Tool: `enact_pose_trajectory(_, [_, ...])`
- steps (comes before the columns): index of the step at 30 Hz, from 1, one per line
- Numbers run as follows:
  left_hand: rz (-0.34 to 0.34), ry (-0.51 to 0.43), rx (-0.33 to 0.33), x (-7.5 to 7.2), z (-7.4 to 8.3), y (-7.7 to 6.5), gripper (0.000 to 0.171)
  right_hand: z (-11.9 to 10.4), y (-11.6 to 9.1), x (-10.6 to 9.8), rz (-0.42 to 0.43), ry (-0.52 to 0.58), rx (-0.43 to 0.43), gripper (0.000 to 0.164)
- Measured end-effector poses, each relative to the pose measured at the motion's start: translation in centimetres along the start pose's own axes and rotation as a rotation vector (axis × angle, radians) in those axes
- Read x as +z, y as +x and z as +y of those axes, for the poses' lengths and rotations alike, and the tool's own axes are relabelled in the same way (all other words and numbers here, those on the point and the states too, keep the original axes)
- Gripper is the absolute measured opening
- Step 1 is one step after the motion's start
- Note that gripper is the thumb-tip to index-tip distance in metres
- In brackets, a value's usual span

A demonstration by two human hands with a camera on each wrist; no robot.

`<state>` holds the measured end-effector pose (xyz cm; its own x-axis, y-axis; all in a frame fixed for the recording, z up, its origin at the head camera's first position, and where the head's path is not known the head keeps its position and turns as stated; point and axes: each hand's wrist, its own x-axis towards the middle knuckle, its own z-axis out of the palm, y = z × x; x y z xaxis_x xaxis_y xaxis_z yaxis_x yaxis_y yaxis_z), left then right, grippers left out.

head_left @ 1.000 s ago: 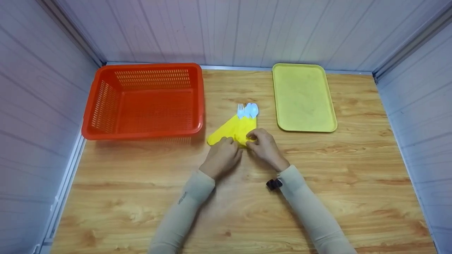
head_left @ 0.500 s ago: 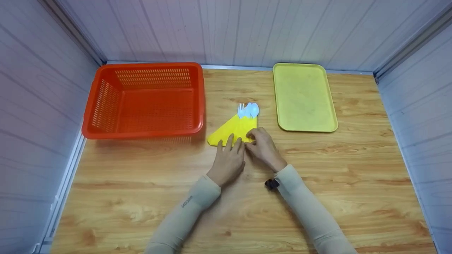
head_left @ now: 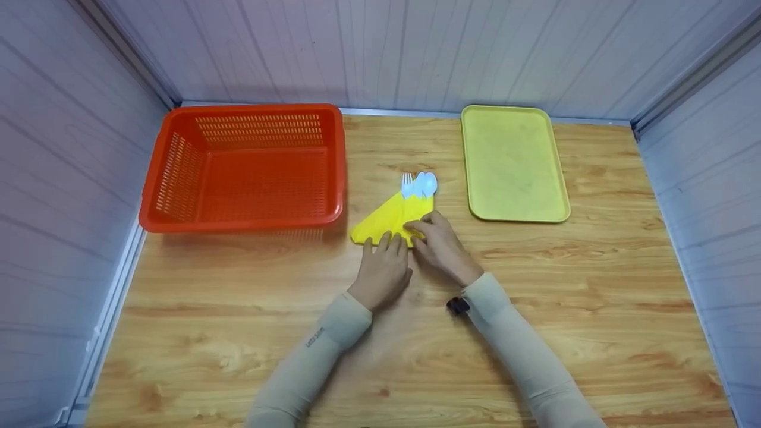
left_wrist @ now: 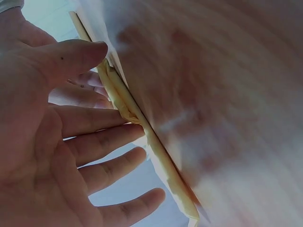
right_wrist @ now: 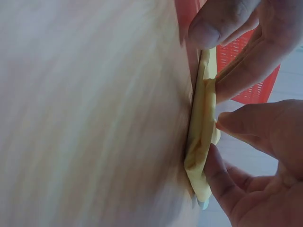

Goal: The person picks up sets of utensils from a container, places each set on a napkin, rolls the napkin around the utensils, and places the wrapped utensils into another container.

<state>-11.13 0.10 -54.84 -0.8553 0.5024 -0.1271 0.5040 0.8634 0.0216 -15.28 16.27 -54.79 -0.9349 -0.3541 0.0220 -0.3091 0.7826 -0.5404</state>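
A yellow napkin [head_left: 389, 217] lies folded on the table. From its far end stick out a pale plastic fork [head_left: 407, 185], a spoon [head_left: 430, 183] and a third utensil between them, partly covered. My left hand [head_left: 382, 272] presses the napkin's near edge with fingers straight and spread; in the left wrist view its fingertips [left_wrist: 137, 155] lie along the napkin's side. Beside it, my right hand [head_left: 443, 246] has thumb and index finger curled at the napkin's near right part, pinching at its folded layer. The utensils' handles are hidden inside the napkin.
An empty red-orange plastic basket [head_left: 244, 227] stands at the back left. A yellow tray [head_left: 515, 166] lies at the back right. Pale panel walls [head_left: 380, 53] enclose the wooden table [head_left: 238, 333] at the back and sides.
My left fingers have gone from curled at the napkin's near edge to straight and pressing it. My right index finger has shifted slightly left over the napkin. The utensils stay put.
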Motion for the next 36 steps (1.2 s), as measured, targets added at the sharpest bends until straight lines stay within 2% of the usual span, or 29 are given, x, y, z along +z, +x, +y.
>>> enact_pose_trajectory(4, [0.008, -0.044, -0.023, 0.0, -0.2, 0.0, 0.057, -0.3, 0.4, 0.0, -0.040, -0.076, -0.029, 0.032])
enact_pose_trajectory(9, [-0.014, -0.105, -0.045, 0.0, -0.3, 0.2, 0.058, -0.7, 0.9, 0.0, -0.095, -0.131, -0.016, 0.032])
enact_pose_trajectory(16, [-0.041, -0.164, -0.059, -0.3, -0.4, 0.8, 0.056, -0.7, 1.3, 0.2, -0.107, -0.188, -0.027, 0.030])
enact_pose_trajectory(23, [-0.069, -0.173, -0.071, -0.6, -0.5, 1.1, 0.053, -0.6, 1.7, 0.5, -0.124, -0.312, -0.167, 0.029])
enact_pose_trajectory(27, [-0.080, -0.175, -0.088, -0.6, -0.8, 1.1, 0.053, -0.5, 2.0, 0.5, -0.136, -0.329, -0.218, 0.028])
enact_pose_trajectory(32, [-0.062, -0.208, -0.150, -0.4, -1.8, 1.0, 0.049, -0.4, 2.3, 0.5, -0.121, -0.316, -0.286, 0.025])
enact_pose_trajectory(36, [-0.077, -0.305, -0.228, -0.7, -3.0, 0.8, 0.046, -0.3, 2.5, 0.4, -0.103, -0.303, -0.321, 0.023])
